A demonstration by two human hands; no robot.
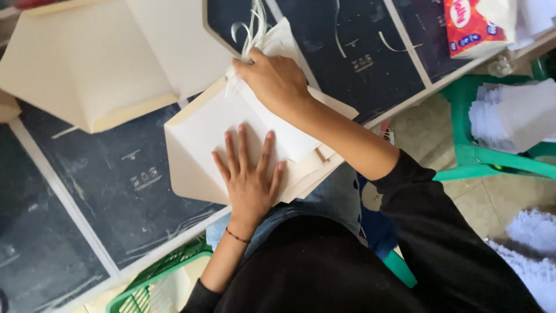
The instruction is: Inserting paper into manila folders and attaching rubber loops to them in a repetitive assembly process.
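**Cream paper bag pinned flat at the tabletop's near edge**

Head view: Cream paper bag (202,139) lies flat on the dark tabletop (116,191), overhanging its near edge, long axis running from that edge up toward the ribbon handles (252,26) at the far end. Left hand (249,179) rests on the bag's near half, palm down, fingers spread and fully extended, gripping nothing. Right hand (275,81) sits at the far end, fingers curled and pinched on the white inner sheet (272,124) beside the handles. Hands are apart along the axis; the left is nearer the body. A second cream bag (87,64) lies toward the far left corner.
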